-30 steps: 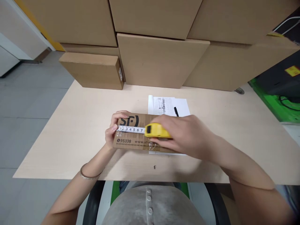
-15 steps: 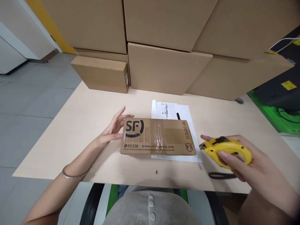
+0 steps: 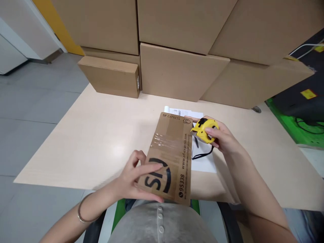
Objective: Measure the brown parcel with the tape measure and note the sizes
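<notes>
A brown SF Express cardboard box (image 3: 169,152) is turned lengthwise toward my body, its near end at the table edge, with clear tape across its top. My left hand (image 3: 141,177) grips its near left corner, fingers spread over the printed logo. In my right hand (image 3: 220,133) is a yellow tape measure (image 3: 205,130) with a black wrist strap (image 3: 202,155) hanging down. The fingers of that hand reach behind the box's far right corner. Partly under the box lie white paper sheets (image 3: 205,165) and a black pen (image 3: 196,141).
Large cardboard boxes (image 3: 177,72) are stacked along the back of the table (image 3: 101,135). A smaller flat box (image 3: 113,77) stands at the back left. Black equipment (image 3: 301,91) sits on a green surface at the right. A chair armrest (image 3: 227,219) is below the table edge.
The box has turned about a quarter turn, its logo end now nearest me. My left hand has taken hold of it. My right hand has moved left to the box with the tape measure.
</notes>
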A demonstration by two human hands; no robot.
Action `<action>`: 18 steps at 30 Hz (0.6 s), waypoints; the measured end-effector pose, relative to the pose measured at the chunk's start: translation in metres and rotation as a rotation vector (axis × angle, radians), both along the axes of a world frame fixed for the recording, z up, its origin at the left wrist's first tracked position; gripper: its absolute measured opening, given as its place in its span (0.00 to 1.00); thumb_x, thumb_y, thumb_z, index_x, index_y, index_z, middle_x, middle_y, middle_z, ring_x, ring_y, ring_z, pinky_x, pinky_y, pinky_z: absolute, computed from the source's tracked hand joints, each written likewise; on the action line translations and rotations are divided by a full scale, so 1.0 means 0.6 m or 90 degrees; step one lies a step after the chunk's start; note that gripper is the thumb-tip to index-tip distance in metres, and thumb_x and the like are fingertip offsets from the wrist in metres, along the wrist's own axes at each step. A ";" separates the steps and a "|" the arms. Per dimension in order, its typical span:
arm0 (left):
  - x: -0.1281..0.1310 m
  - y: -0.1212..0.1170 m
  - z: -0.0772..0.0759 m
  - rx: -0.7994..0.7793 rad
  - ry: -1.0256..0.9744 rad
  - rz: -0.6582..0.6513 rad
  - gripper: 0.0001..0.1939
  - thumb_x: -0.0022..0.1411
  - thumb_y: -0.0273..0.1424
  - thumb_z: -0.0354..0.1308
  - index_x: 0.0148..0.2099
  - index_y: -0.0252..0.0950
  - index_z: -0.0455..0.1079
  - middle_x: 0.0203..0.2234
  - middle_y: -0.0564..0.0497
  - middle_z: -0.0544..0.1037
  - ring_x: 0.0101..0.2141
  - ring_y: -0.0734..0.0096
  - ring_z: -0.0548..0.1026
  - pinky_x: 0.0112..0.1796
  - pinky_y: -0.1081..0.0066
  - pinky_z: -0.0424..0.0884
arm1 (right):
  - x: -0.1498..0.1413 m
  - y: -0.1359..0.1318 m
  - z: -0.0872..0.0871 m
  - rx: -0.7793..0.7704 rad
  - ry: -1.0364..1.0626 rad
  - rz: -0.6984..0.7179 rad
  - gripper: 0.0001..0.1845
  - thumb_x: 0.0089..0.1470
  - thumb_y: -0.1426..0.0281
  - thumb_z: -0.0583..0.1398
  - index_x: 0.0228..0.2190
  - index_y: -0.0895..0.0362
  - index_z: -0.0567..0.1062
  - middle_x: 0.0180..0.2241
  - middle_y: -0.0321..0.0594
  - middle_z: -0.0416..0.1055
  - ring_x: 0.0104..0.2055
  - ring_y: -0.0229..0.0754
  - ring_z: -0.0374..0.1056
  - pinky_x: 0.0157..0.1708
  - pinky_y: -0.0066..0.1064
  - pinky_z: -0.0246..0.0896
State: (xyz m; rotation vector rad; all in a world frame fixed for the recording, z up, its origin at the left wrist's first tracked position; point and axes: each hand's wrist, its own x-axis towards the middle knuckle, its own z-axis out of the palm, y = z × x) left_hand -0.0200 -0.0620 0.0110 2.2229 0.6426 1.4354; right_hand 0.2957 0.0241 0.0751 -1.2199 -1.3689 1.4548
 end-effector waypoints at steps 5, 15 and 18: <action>0.004 -0.029 -0.022 0.075 0.060 0.060 0.44 0.64 0.59 0.61 0.75 0.45 0.62 0.33 0.54 0.58 0.33 0.63 0.62 0.29 0.63 0.67 | 0.004 0.005 0.002 0.027 -0.043 0.098 0.18 0.52 0.54 0.72 0.38 0.51 0.79 0.56 0.42 0.79 0.19 0.28 0.56 0.11 0.25 0.46; 0.054 0.157 0.007 -0.287 -0.348 0.051 0.29 0.72 0.57 0.42 0.51 0.49 0.78 0.60 0.48 0.71 0.64 0.50 0.67 0.64 0.49 0.63 | -0.127 -0.003 0.070 0.503 -0.324 0.129 0.15 0.57 0.61 0.71 0.44 0.51 0.77 0.42 0.39 0.81 0.42 0.47 0.77 0.40 0.38 0.71; 0.083 0.181 -0.011 -0.402 -0.371 -0.037 0.27 0.71 0.55 0.43 0.52 0.46 0.76 0.63 0.47 0.70 0.66 0.48 0.66 0.65 0.46 0.64 | -0.161 0.004 0.060 0.550 -0.421 0.167 0.16 0.61 0.62 0.67 0.49 0.53 0.77 0.47 0.42 0.81 0.45 0.49 0.78 0.37 0.37 0.69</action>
